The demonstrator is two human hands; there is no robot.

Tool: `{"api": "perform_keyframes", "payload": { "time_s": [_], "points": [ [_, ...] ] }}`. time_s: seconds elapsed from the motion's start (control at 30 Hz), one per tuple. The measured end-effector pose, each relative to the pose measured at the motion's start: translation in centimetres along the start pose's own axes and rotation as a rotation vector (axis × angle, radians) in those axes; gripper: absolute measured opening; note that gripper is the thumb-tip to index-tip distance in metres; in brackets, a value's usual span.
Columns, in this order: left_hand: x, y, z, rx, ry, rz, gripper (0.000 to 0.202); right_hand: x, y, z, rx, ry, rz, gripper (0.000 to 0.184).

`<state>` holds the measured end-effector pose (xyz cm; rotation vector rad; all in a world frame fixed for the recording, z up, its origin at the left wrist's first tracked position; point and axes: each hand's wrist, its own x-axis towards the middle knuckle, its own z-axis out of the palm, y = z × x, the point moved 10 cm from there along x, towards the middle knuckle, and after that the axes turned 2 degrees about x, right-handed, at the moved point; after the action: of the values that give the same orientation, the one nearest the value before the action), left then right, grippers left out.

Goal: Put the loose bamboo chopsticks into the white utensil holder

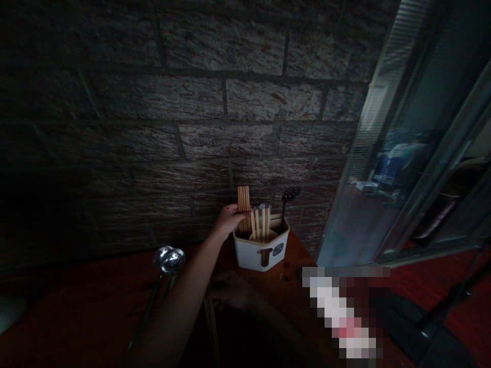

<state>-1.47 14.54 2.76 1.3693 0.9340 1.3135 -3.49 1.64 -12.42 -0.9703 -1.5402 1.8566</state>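
Note:
My left hand (231,219) is closed round a bundle of wooden chopsticks (244,197), at the left end of a white utensil holder (249,255). Their lower ends go down behind the holder's front rim. More chopsticks (261,222), paler ones, stand in the middle of the holder, and a dark slotted spoon (290,194) rises at its right end. Lower down, in deep shadow, my right hand (232,290) is closed round some long thin sticks (211,324) that point downward. Their kind is hard to make out in the dark.
Two shiny metal strainer ladles (172,260) lie left of my left forearm on the reddish-brown tabletop (95,291). A stone-block wall (230,102) rises behind. To the right are a glass door (368,168) and a blurred-out patch (345,317). A pale rounded thing (11,313) shows at far left.

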Motion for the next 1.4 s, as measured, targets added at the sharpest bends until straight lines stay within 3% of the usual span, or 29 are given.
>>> {"api": "perform_keyframes", "payload": {
  "time_s": [0.27,0.4,0.47,0.6,0.73,0.83,0.97,1.13,1.2,1.4],
  "points": [
    [-0.1,0.1,0.2,-0.016,-0.010,0.002,0.040,-0.1,-0.2,0.1,0.001,-0.006,-0.002,0.010],
    [-0.6,0.9,-0.6,-0.009,-0.005,0.012,0.048,0.0,-0.2,-0.1,-0.030,0.004,-0.005,0.012],
    [-1.1,1.9,-2.0,0.029,0.020,0.053,0.048,0.0,-0.1,-0.2,-0.050,0.016,-0.007,0.015],
    [-3.6,3.4,-6.9,0.095,0.133,0.149,0.048,-0.1,-0.3,-0.2,-0.109,0.032,-0.017,0.023],
    [-8.3,3.0,-12.1,0.210,0.296,0.226,0.044,-0.3,-0.4,0.0,-0.109,0.033,-0.008,0.028],
    [-12.7,3.0,-14.0,0.447,0.444,0.327,0.036,-0.5,-0.6,0.3,-0.119,0.018,-0.008,0.032],
    [-16.1,2.9,-12.4,0.679,0.423,0.405,0.035,-1.1,-1.7,-0.1,-0.090,0.057,-0.030,0.035],
    [-16.2,0.4,-12.0,0.427,0.417,0.289,0.038,-1.7,-3.2,-1.7,0.014,0.149,-0.088,0.039],
    [-15.6,-1.3,-11.6,0.314,0.350,0.203,0.035,-1.8,-3.5,-2.3,0.036,0.166,-0.101,0.041],
    [-15.3,-3.2,-9.9,0.243,0.230,0.056,0.028,-1.9,-4.2,-2.4,0.008,0.129,-0.135,0.043]
  ]
}}
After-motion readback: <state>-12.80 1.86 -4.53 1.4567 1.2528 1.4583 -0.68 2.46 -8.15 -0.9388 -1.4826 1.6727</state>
